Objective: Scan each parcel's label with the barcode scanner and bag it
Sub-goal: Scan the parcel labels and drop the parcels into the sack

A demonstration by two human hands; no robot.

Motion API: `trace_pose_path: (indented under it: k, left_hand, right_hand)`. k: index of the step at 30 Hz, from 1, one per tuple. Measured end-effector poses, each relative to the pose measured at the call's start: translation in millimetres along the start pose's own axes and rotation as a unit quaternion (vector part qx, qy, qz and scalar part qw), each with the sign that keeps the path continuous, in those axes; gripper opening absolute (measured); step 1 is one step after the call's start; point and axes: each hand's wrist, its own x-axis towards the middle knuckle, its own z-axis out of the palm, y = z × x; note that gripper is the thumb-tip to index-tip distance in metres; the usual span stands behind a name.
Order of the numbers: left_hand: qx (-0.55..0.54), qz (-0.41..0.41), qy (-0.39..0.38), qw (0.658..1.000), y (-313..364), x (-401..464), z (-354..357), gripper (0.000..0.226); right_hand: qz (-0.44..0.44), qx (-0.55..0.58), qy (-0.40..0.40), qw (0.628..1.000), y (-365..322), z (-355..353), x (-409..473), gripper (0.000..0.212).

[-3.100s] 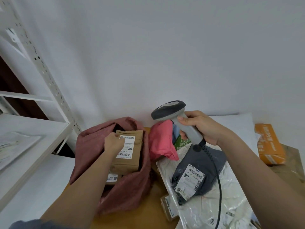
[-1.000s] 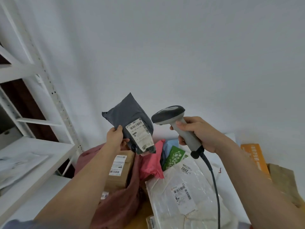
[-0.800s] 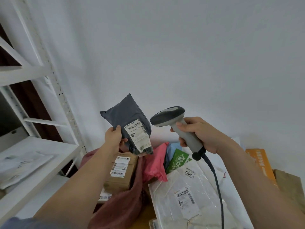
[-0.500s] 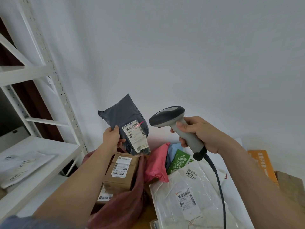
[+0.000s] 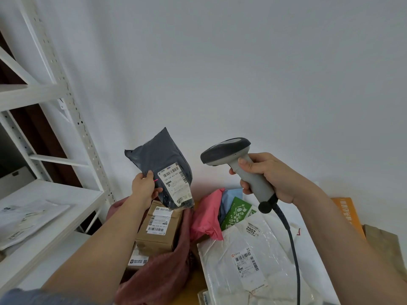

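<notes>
Left hand (image 5: 144,188) pinches mailer (image 5: 163,164); right hand (image 5: 273,177) grips scanner (image 5: 233,159). Beam falls left of label (image 5: 175,186), risking a misread.

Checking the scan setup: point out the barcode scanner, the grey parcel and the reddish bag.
barcode scanner (image 5: 226,151), head view, dark head.
grey parcel (image 5: 158,150), head view, bare upper face.
reddish bag (image 5: 163,276), head view, front cloth.

The white label (image 5: 175,186) on the dark grey mailer (image 5: 160,157) I hold up carries an "EMS" mark beside its barcode; the digits beneath blur. Below, a sticker (image 5: 252,228) on the white plastic parcel (image 5: 259,260) reads "2002". Print on the cardboard boxes' labels is too small to read.
</notes>
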Motion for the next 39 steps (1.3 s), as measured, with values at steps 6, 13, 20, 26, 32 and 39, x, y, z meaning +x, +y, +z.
trace_pose_path:
  k: [6,13,20,26,32,39]
  left_hand:
    - [0.006,-0.009,0.014,1.000,-5.7,2.2,-5.2,0.026]
    - [-0.013,-0.020,0.024,0.999,-8.8,-2.4,-13.6,0.026]
    - [-0.069,-0.031,0.043,0.996,-14.0,-12.2,-29.2,0.018]
    - [-0.042,-0.021,0.090,0.995,-12.7,-25.9,-51.1,0.015]
    - [0.120,0.061,0.199,0.971,-24.9,-34.4,-98.5,0.018]
    - [0.329,0.075,0.215,0.917,-40.4,-33.7,-137.1,0.017]
  right_hand:
    - [0.008,0.007,-0.018,1.000,0.6,1.1,-2.5,0.026]
    - [0.010,0.004,-0.020,1.000,1.2,1.2,-1.7,0.027]
    - [0.009,0.013,-0.056,0.998,4.4,6.4,1.6,0.030]
    - [-0.008,0.018,-0.086,0.996,12.7,13.4,9.1,0.047]
    - [-0.008,-0.010,-0.101,0.995,26.0,30.2,27.1,0.039]
    - [0.014,-0.015,-0.103,0.995,46.8,53.8,47.9,0.031]
